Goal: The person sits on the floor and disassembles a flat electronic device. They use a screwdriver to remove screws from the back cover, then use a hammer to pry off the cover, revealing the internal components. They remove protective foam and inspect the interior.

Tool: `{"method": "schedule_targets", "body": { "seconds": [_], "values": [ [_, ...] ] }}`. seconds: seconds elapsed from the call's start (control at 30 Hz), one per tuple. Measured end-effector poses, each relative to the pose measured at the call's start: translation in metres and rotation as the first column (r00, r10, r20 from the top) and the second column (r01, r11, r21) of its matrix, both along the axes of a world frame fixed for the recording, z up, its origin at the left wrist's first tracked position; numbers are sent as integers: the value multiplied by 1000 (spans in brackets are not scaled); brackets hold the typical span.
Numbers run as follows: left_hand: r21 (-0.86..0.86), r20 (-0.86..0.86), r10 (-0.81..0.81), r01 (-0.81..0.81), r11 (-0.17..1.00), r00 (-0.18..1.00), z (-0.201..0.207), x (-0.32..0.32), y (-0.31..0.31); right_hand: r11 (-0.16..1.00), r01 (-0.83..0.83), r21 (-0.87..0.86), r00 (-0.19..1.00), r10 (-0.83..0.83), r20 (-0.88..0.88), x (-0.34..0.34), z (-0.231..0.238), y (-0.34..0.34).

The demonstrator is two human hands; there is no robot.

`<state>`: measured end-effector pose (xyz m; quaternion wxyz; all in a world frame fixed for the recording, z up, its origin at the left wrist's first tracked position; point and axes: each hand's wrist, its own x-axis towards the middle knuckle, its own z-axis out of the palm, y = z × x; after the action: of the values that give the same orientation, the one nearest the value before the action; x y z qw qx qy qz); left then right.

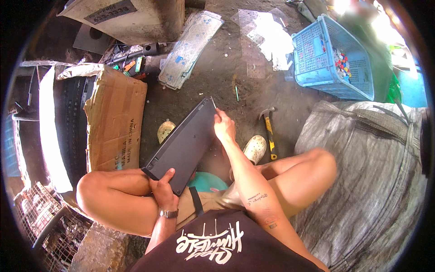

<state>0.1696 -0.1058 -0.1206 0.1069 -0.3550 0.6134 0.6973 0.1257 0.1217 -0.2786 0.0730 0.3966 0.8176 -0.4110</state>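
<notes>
A black computer keyboard [183, 147] lies tilted over my lap with its plain underside up. My left hand [164, 190] grips its near end, thumb on top and fingers hidden beneath. At the far right corner, my right hand [224, 125] is closed around a thin metal tool [213, 103] whose tip touches the keyboard's edge; its handle is hidden in my fist, so I cannot tell its kind.
A torn cardboard box [117, 118] holding black keyboards stands left. A hammer [269, 133] lies right of my clog [255, 149]. Beyond are a blue crate [312, 56] with bottle caps, clear plastic sheets [191, 47] and a large grey sack [362, 149] at right.
</notes>
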Motion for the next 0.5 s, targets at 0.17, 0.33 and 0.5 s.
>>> {"method": "schedule_targets", "body": {
  "seconds": [0.17,0.33,0.5],
  "values": [
    [-8,22,11,-11,1000,1000,4,-3,4,995,-84,-51,988,90,123,3,18,-4],
    [49,45,-37,35,998,998,13,-6,6,988,-129,-86,981,140,138,-13,20,10],
    [5,66,-3,2,1000,998,9,-6,3,981,-172,-91,974,184,136,-47,9,6]
  ]
}}
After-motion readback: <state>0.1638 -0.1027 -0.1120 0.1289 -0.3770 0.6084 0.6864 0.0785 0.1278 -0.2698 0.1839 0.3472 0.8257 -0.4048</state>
